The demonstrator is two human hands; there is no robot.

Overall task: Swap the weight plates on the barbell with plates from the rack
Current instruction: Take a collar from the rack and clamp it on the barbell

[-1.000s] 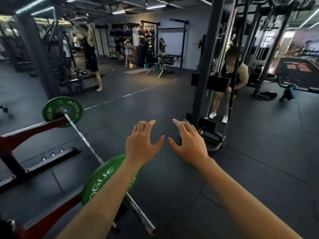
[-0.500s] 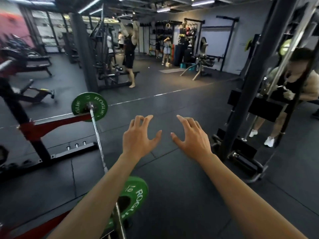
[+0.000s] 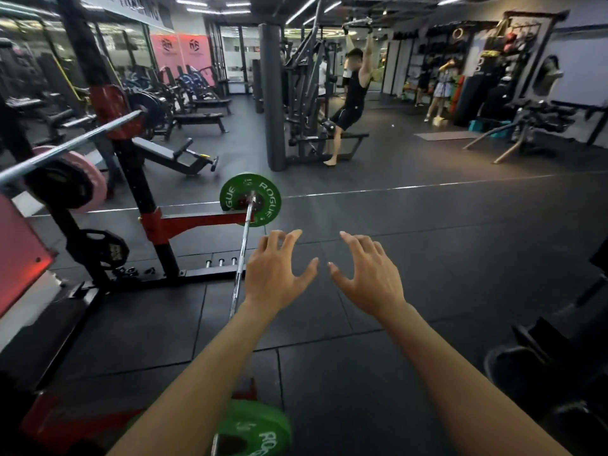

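A steel barbell (image 3: 242, 250) runs away from me across the red arms of a squat rack. A green Rogue plate (image 3: 250, 199) sits on its far end, and a second green plate (image 3: 260, 429) sits on the near end at the bottom edge, partly hidden by my left forearm. My left hand (image 3: 274, 274) and my right hand (image 3: 368, 278) are stretched out side by side above the floor, fingers spread and empty, just right of the bar and not touching it. Pink (image 3: 92, 179) and black plates (image 3: 113, 250) hang on the rack (image 3: 138, 189) at left.
A second bar (image 3: 65, 148) lies higher on the rack at left. Benches and machines stand behind. A person hangs from a pull-up bar (image 3: 353, 90) at mid-back; others stand at far right. Black equipment (image 3: 552, 357) sits at my lower right. Rubber floor stretches ahead.
The view has swung left, so the rack with its hung plates and upper bar has come into sight. The barbell now lines up straight ahead. Both hands stay open in front.
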